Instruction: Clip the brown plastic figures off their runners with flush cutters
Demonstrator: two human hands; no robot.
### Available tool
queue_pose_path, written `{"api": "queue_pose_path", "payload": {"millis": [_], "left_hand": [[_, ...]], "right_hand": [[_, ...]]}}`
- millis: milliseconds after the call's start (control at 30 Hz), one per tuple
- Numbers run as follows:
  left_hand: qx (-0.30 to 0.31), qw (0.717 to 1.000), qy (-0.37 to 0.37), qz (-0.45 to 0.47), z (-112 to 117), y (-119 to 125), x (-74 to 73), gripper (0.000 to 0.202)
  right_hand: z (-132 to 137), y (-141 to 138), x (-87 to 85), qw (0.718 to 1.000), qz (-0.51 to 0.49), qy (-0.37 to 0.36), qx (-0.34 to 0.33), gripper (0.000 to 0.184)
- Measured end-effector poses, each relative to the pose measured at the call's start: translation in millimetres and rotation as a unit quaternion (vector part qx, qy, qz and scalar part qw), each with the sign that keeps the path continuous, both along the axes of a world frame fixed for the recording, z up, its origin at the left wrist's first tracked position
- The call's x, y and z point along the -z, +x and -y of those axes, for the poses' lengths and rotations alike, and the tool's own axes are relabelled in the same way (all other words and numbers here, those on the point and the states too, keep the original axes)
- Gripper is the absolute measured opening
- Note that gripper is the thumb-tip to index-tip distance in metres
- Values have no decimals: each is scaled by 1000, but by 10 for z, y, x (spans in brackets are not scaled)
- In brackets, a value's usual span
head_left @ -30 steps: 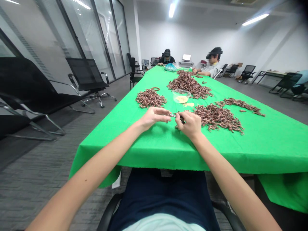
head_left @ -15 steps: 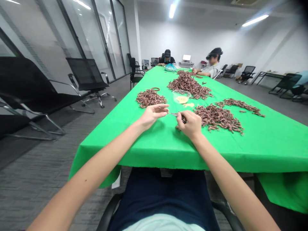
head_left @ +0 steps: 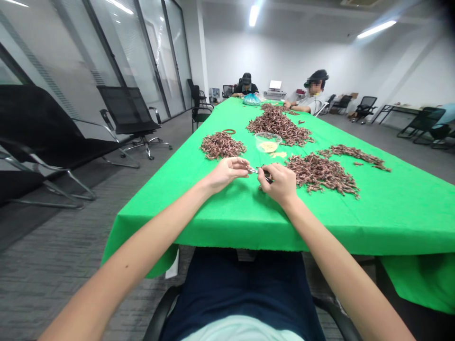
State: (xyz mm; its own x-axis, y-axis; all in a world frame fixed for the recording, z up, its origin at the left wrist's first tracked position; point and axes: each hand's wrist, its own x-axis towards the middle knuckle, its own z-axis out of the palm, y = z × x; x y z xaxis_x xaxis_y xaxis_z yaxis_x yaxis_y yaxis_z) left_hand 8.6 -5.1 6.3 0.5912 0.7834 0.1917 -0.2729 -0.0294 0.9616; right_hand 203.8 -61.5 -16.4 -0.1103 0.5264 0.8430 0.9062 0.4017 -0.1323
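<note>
My left hand [head_left: 227,172] is pinched on a small brown piece over the green tablecloth [head_left: 227,218]. My right hand [head_left: 280,182] is closed round thin metal tweezers [head_left: 254,170], whose tip points left and meets the left fingertips. Just right of my right hand lies a heap of small brown pieces [head_left: 320,173]. A clear plastic bowl [head_left: 268,141] with pale yellow bits stands beyond my hands, with a few yellow bits [head_left: 279,154] loose on the cloth beside it.
More brown heaps lie on the left [head_left: 222,144], the far middle [head_left: 279,126] and the right [head_left: 351,153]. Two people sit at the far end by a blue bag [head_left: 251,99]. Black office chairs [head_left: 130,116] stand on the grey floor at left.
Half a second ago my left hand was lifted away with its fingers looser. It has come back to the tweezers' tip and pinched again. My right hand has hardly moved.
</note>
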Motion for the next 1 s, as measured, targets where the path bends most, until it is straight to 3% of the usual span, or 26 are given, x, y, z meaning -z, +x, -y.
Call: {"api": "queue_pose_path", "payload": {"millis": [433,1000], "left_hand": [[-29,999,44,-6,-36,-19,41,33],[-28,996,78,-37,-30,-41,29,37]], "right_hand": [[12,0,-35,1000,-21,15,8,29],[30,28,-63,998,40,48,11,23]]}}
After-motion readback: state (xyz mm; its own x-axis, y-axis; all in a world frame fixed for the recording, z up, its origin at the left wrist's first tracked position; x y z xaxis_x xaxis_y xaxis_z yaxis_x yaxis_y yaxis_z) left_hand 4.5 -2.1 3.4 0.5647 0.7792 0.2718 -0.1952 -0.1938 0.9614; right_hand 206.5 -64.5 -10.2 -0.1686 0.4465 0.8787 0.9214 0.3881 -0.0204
